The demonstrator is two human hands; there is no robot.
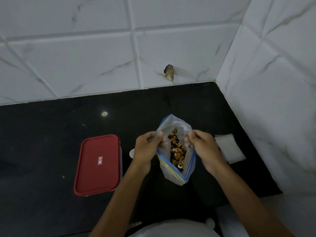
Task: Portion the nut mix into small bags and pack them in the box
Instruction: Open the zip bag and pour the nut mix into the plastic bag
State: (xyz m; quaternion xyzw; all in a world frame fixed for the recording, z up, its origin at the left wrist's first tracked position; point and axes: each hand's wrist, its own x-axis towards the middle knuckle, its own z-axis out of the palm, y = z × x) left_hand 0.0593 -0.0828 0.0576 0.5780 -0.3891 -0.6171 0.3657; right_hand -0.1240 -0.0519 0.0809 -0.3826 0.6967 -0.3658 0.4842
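Observation:
A clear zip bag [172,175] with a blue seal strip stands open at the middle of the black counter, with the nut mix [177,151] showing inside. My left hand [147,147] pinches the bag's left rim and my right hand [203,147] pinches its right rim, holding the mouth apart. A box with a red lid [98,165] lies closed to the left of the bag. A stack of small clear bags [230,147] lies flat to the right, partly behind my right hand.
The black counter [51,134] ends at white tiled walls behind and to the right, forming a corner at the far right. A small white round object [131,153] peeks out behind my left hand. A chipped hole [169,71] marks the back wall.

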